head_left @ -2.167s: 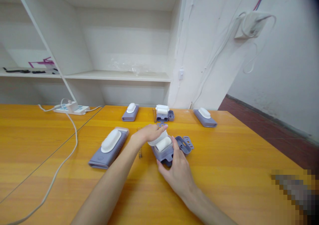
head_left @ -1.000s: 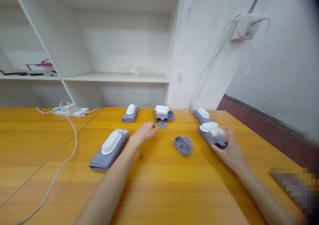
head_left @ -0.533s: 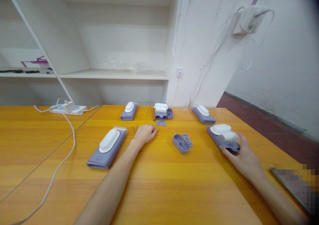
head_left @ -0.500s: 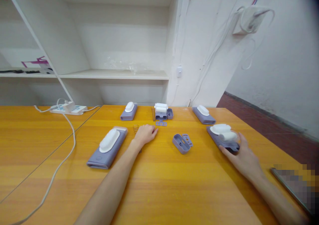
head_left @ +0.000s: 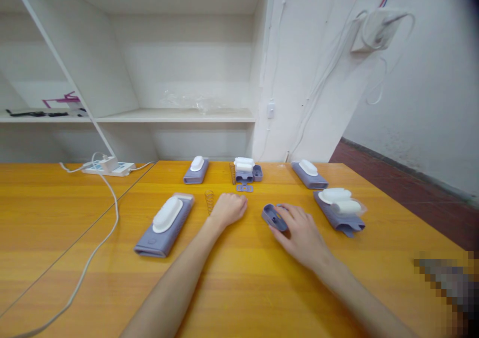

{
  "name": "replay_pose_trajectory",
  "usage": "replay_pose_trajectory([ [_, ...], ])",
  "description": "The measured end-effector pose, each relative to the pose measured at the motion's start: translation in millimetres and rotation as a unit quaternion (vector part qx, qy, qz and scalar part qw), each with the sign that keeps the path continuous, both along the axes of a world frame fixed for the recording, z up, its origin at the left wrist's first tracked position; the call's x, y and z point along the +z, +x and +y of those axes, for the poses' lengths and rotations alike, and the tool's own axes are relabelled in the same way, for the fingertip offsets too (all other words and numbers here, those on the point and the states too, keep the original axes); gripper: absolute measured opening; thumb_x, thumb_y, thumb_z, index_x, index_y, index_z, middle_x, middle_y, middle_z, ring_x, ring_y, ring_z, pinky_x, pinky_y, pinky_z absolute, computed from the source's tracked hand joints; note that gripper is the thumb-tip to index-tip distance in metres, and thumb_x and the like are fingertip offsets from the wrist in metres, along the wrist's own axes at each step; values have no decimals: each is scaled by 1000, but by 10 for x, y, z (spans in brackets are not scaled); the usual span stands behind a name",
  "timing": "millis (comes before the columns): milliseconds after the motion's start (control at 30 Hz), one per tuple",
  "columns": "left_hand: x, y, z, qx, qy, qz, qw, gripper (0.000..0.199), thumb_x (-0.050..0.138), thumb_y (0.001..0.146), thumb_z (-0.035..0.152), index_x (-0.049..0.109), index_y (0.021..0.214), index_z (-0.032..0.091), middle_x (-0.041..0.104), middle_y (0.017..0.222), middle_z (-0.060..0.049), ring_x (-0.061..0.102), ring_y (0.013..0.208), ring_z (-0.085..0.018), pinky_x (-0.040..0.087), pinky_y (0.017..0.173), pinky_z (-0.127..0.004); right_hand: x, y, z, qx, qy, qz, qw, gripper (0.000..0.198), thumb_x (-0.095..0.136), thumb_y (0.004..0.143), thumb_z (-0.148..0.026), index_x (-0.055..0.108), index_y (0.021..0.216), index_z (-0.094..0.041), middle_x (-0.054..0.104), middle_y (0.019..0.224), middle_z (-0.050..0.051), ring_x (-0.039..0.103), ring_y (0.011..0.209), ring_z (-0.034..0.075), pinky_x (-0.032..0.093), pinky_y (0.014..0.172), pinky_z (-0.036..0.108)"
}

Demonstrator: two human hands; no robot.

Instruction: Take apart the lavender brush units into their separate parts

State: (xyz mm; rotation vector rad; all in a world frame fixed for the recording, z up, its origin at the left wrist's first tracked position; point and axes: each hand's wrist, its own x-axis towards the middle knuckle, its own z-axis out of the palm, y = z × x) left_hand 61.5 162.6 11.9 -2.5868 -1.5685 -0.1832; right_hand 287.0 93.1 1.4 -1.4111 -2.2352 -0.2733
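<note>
On the orange wooden surface (head_left: 254, 288), the right hand (head_left: 305, 235) reaches in from the near right to a small lavender tray (head_left: 270, 216), which sits open side up a little right of the middle; the fingers are moderately parted, with the thumb at the tray's near side and the others over its right end, though I cannot tell whether they grip it. The left hand (head_left: 228, 209) lies just left of the tray, its fingers curled into a narrow bunch, with a wire spring (head_left: 209, 198) close by on its left. Farther left, a lavender case (head_left: 155, 240) carries a white oval piece (head_left: 167, 214). To the right of the right hand, another lavender body (head_left: 339, 220) bears a white oval cap (head_left: 334, 195) and a white roller (head_left: 345, 206) side by side. Along the far edge are 2 more cases, 1 at left (head_left: 193, 179) and 1 at right (head_left: 311, 180), each topped in white; between them stand white rollers (head_left: 244, 165) on a lavender base, with a small cup (head_left: 258, 173) beside it on the right and a flat holed piece (head_left: 244, 188) in front. A power strip (head_left: 121, 169) lies far left.
</note>
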Motion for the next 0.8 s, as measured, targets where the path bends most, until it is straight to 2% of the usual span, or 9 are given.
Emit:
replay_pose_trajectory([
  [133, -25, 49, -38, -17, -7, 8, 1000, 45, 25, 95, 35, 65, 89, 15, 69, 86, -15, 66, 83, -24, 46, 74, -36, -142, -181, -4, 13, -4, 15, 1000, 23, 50, 86, -24, 61, 106, -23, 59, 114, 10, 53, 104, 27, 43, 82, 39],
  [267, -77, 71, -35, -27, -13, 11, 999, 46, 25, 95, 35, 65, 88, 14, 69, 85, -16, 66, 82, -25, 47, 73, -37, -159, -37, -58, 11, 12, 29, 999, 21, 51, 86, -24, 62, 103, -21, 59, 112, 9, 55, 100, 25, 43, 83, 38],
  [500, -94, 69, -60, -25, -12, 12, 1000, 47, 24, 95, 34, 66, 90, 15, 69, 85, -16, 66, 82, -26, 47, 73, -38, -102, 292, 42, -123, 66, 68, 988, 31, 51, 86, -35, 59, 111, -19, 60, 111, 9, 58, 96, 24, 46, 85, 36],
  [700, -71, 63, -74, -18, -15, 10, 1000, 47, 24, 95, 35, 66, 89, 14, 69, 85, -16, 66, 82, -25, 47, 74, -36, -110, 423, 120, -214, 73, 8, 974, 32, 45, 89, -37, 57, 113, -19, 61, 109, 8, 61, 90, 24, 48, 74, 34],
  [800, -65, 63, -75, -18, -19, 7, 1000, 47, 25, 95, 36, 66, 89, 14, 69, 85, -15, 66, 83, -25, 47, 74, -36, -141, 459, 163, -243, 71, -13, 967, 28, 44, 89, -36, 57, 107, -19, 61, 107, 8, 62, 85, 23, 46, 65, 32],
])
